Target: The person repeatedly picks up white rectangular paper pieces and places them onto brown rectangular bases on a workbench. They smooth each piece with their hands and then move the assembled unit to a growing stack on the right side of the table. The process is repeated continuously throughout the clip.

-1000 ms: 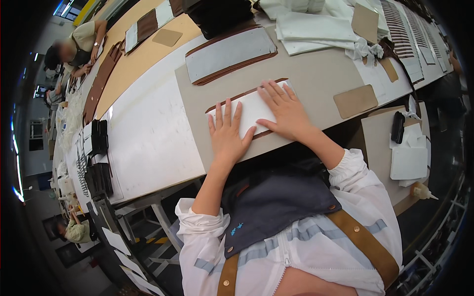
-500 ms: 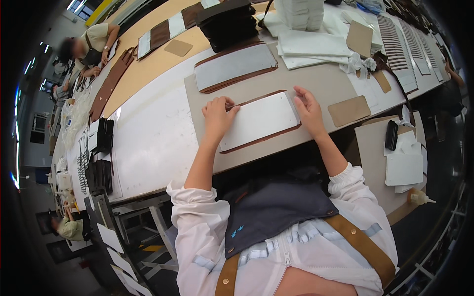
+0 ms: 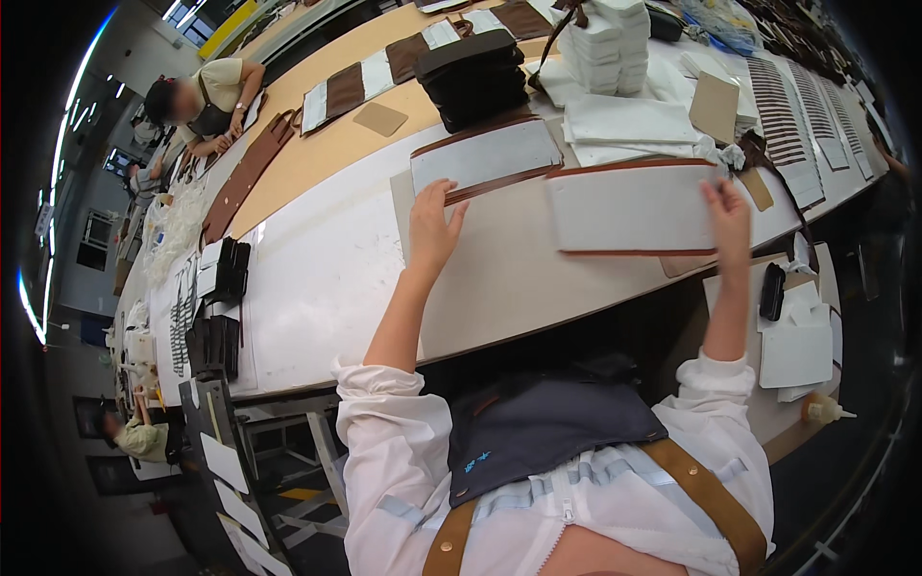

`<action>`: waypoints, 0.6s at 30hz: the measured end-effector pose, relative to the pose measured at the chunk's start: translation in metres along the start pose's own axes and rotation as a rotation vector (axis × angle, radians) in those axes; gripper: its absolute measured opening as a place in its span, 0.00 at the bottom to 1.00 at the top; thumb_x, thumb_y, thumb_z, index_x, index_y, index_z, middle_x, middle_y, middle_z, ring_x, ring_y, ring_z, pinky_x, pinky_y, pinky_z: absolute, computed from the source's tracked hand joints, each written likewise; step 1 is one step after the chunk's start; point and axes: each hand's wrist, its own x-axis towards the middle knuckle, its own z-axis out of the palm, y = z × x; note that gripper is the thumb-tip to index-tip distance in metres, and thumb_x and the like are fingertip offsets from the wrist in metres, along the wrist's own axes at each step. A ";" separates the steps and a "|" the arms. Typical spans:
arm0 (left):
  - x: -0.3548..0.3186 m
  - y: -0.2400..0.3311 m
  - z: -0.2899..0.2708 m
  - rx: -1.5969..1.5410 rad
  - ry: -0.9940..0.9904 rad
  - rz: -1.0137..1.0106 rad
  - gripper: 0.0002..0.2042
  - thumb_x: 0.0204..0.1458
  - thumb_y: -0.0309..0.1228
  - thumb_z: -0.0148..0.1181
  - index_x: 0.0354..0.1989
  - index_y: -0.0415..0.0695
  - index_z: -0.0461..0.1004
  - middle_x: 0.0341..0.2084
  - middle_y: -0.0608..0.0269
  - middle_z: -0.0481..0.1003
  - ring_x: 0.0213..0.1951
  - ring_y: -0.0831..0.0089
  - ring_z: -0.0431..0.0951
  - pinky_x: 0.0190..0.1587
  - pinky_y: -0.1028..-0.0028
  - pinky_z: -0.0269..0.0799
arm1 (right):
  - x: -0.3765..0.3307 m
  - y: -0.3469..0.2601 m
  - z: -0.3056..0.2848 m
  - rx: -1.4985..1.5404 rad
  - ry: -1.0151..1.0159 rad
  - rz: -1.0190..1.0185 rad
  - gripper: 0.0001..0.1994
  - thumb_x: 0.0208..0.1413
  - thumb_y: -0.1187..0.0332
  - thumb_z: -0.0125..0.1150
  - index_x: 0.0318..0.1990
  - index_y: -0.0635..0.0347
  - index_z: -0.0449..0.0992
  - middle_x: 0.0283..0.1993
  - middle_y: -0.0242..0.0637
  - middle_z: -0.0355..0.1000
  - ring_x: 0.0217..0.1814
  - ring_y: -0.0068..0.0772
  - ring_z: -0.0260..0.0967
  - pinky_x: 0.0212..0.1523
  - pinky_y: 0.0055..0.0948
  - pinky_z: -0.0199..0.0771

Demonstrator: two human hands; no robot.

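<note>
My right hand (image 3: 728,216) is closed on the right end of a brown leather panel with a white backing (image 3: 629,206). The panel is held over the right part of the grey work mat (image 3: 471,288), and its left end is smeared by motion. Fingers apart, my left hand (image 3: 437,230) is at the near left corner of a stack of similar brown-edged white panels (image 3: 485,161). Whether its fingertips touch the stack I cannot tell. Nothing shows in that hand. A tan board on the mat is mostly hidden beneath the held panel.
Behind the stack stands a pile of black pieces (image 3: 471,82). White sheets (image 3: 629,120) and a white block stack (image 3: 607,43) are to its right. Black bundles (image 3: 216,307) lie at left. A side board at right holds white pieces (image 3: 795,355) and a bottle (image 3: 824,409). Co-workers sit at far left.
My right hand has taken hold of the panel that lay on the mat and moved it right. My left hand has let go of it and gone to the stack.
</note>
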 end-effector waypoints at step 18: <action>0.048 -0.137 0.019 -0.016 -0.033 -0.764 0.26 0.52 0.43 0.69 0.50 0.32 0.80 0.39 0.51 0.83 0.43 0.59 0.83 0.49 0.64 0.77 | 0.038 0.014 0.175 0.047 -0.471 0.042 0.23 0.63 0.64 0.64 0.61 0.67 0.74 0.55 0.42 0.77 0.54 0.31 0.74 0.54 0.30 0.74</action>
